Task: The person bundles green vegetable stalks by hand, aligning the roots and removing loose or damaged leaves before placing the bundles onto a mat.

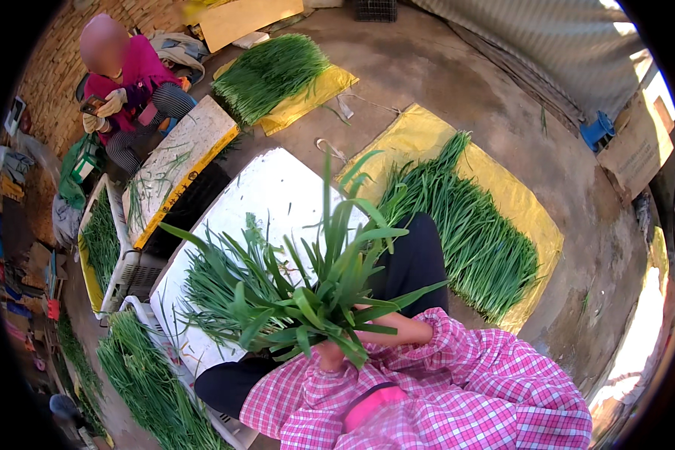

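So the bunch of greens (319,300) is smack in the middle, leaves fanning up over the near edge of the white counter (277,176). Both hands (329,355) are right under it, but the leaves cover the fingers, so I can't tell how far closed they are or which one grips the bunch. Clock directions are from the bunch.

What's in the way: those leaves, plus dark-trousered knees (420,259), one overlapping the big leaf pile (472,240) at 2 o'clock, which lies on a yellow sack (397,139). Another pile (274,71) on yellow sits around 12. There's a white crate (136,268) with greens at 9 to 10, and more greens (146,382) at 8. A co-worker (142,64) sits at 10 to 11 behind a yellow-edged board (195,135), holding a phone (93,103).

The counter's white, littered with loose leaves (221,281) at 9 to 10. Floor's (427,67) bare-looking, stained concrete; brick wall (56,67) at 10, corrugated sheeting (540,45) at 1 to 2.
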Tool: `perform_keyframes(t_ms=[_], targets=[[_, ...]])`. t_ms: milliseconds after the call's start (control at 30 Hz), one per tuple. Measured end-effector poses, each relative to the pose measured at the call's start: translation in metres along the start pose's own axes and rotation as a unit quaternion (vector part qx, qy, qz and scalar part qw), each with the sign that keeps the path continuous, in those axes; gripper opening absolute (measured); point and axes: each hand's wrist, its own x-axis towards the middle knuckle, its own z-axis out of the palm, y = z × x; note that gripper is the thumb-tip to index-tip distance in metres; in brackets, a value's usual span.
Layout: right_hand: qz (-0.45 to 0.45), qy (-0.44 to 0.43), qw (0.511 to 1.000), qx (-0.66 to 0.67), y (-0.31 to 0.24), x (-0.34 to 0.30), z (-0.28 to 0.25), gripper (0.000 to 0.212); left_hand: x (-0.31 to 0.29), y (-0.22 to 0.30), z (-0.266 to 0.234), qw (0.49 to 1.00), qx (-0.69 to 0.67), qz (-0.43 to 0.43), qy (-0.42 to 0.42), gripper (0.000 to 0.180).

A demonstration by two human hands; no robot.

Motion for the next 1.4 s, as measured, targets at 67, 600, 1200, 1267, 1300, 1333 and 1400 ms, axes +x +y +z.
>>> perform_keyframes(t_ms=[67, 600, 1200, 1267, 1300, 1333, 1400], targets=[[-0.065, 0.071, 0.987, -0.129, -0.003, 0.000, -0.006, 0.030, -0.004, 0.002, -0.001, 1.000, 0.009, -0.010, -0.002, 0.026], [-0.007, -0.062, 0.997, -0.038, 0.028, 0.007, 0.014, 0.077, -0.010, 0.009, -0.007, 0.952, 0.281, 0.096, 0.070, 0.033], [0.152, 0.584, 0.773, 0.194, 0.021, -0.152, -0.215, 0.012, 0.038, 0.054, 0.118, 0.874, 0.400, 0.230, -0.153, 0.048], [0.230, 0.570, 0.769, 0.172, 0.029, -0.173, -0.231, 0.011, 0.043, 0.049, 0.103, 0.891, 0.395, 0.200, -0.099, 0.031], [0.262, 0.556, 0.771, 0.168, 0.030, -0.176, -0.231, 0.011, 0.045, 0.047, 0.096, 0.897, 0.398, 0.177, -0.076, 0.025], [0.293, 0.541, 0.771, 0.163, 0.031, -0.178, -0.231, 0.011, 0.046, 0.045, 0.092, 0.906, 0.386, 0.160, -0.063, 0.022], [0.300, 0.517, 0.779, 0.189, 0.041, -0.172, -0.229, 0.012, 0.047, 0.040, 0.092, 0.915, 0.375, 0.143, -0.038, 0.017]])
